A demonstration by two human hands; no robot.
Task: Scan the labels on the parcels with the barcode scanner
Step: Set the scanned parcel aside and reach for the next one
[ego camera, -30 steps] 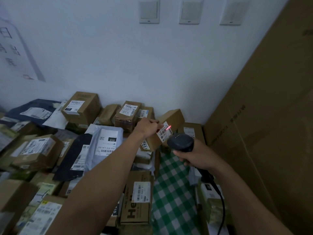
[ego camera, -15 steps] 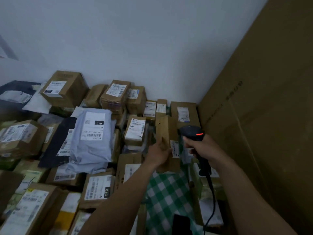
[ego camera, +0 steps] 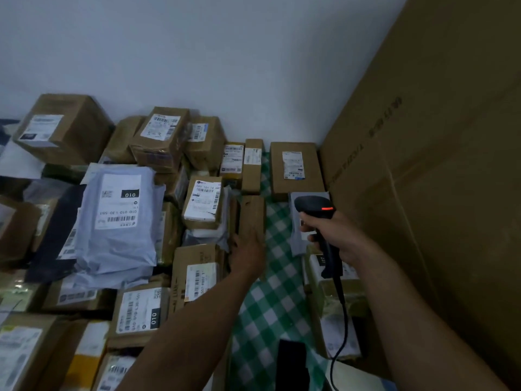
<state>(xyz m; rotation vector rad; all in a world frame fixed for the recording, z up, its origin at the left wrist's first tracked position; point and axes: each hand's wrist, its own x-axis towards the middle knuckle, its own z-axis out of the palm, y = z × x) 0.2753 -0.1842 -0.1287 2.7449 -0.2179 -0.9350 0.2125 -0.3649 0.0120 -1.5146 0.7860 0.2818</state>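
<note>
Head view: the right hand (ego camera: 334, 238) is clenched round the handle of the barcode scanner (ego camera: 313, 204), whose head points away from the person with a red light showing on top. Its cable (ego camera: 342, 320) trails down past the wrist. The left hand (ego camera: 248, 251) lies on the near end of a narrow brown box (ego camera: 251, 213), fingers fairly straight, pressing it rather than clasping it, though blur hides the thumb. That box runs lengthwise away from the left hand along the edge of the green checked cloth (ego camera: 277, 277), and the face turned up is plain, with no label visible. Just beyond the scanner's head lies a flat brown parcel (ego camera: 310, 170), long axis also running away, with its white label face up. I judge it the easiest next target, and the right hand is much the nearer to it. Directly beneath the scanner sits a grey mailer (ego camera: 296, 244), mostly covered by the right hand and the tool, so whether it has a readable label cannot be told. No scan line can be made out on any parcel.
</note>
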